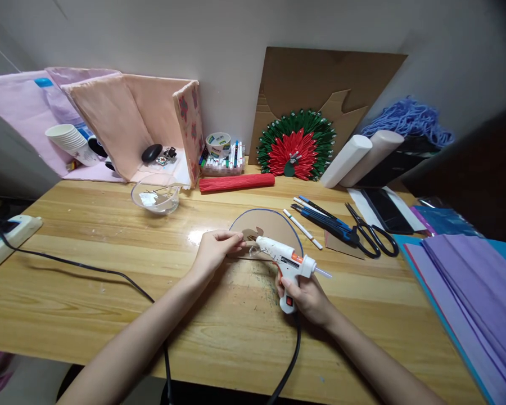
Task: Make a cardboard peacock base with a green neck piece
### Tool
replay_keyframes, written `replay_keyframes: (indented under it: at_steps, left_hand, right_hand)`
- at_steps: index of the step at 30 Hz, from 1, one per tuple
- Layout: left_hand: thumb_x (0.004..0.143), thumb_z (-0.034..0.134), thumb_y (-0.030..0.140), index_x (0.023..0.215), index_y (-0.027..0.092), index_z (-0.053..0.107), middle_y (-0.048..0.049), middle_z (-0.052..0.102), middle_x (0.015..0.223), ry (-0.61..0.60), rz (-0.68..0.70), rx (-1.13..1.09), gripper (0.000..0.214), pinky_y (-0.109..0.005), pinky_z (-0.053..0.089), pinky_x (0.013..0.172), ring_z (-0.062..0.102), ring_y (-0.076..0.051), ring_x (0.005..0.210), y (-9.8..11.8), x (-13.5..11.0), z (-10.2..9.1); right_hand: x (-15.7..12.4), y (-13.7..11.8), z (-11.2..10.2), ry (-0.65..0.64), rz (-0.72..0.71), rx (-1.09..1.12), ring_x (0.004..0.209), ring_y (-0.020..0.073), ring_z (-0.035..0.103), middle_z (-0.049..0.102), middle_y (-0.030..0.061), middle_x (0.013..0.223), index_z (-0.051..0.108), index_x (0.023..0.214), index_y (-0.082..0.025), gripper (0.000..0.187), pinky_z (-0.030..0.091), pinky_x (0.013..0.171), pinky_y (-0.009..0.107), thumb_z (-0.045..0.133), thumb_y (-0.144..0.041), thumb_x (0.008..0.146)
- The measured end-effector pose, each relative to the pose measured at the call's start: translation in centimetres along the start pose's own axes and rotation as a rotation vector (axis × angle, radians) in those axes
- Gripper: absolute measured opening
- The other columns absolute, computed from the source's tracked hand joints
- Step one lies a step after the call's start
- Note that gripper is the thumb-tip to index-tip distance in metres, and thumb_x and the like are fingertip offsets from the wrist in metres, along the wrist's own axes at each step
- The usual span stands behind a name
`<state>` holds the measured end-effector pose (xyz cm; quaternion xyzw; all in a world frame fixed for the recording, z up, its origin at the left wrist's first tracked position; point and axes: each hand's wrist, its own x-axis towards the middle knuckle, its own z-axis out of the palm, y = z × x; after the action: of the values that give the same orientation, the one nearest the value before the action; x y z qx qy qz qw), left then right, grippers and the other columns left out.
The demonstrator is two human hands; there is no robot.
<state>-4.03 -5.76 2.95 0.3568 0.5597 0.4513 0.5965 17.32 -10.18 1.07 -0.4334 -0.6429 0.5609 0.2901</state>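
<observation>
My right hand (307, 297) is wrapped round the grip of a white hot glue gun (280, 253) with orange parts. A clear glue stick sticks out of its back end, and the nozzle points left. Between the thumb and fingers of my left hand (217, 250) is a small curved cardboard cutout (253, 232). The nozzle tip is close to this cutout; whether they touch I cannot tell. Beneath both lies a half-round cardboard piece (274, 222) edged in blue, partly hidden by the hands and the gun.
Behind stand a red and green peacock decoration (295, 149) and a cardboard sheet (307, 79). Scissors (369, 233), a cutter (324, 220) and a marker (302, 229) lie right. A plastic bowl (155, 194) and red crepe roll (236, 183) sit farther back. Black cables (105, 271) cross the table.
</observation>
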Motion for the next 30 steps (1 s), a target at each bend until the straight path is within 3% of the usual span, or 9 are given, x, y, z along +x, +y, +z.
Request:
replay_keyframes:
  at_steps: [30]
  left_hand:
    - [0.060, 0.076, 0.036, 0.075, 0.010, 0.072, -0.0074, 0.070, 0.068, 0.042, 0.080, 0.022, 0.030, -0.027, 0.052, 0.069, 0.065, -0.016, 0.066, 0.4, 0.0, 0.0]
  right_hand:
    - [0.0, 0.7, -0.9, 0.070, 0.021, -0.071, 0.048, 0.0117, 0.047, 0.051, -0.0001, 0.053, 0.049, 0.062, -0.018, 0.034, 0.040, 0.050, 0.025, 0.041, -0.042, 0.084]
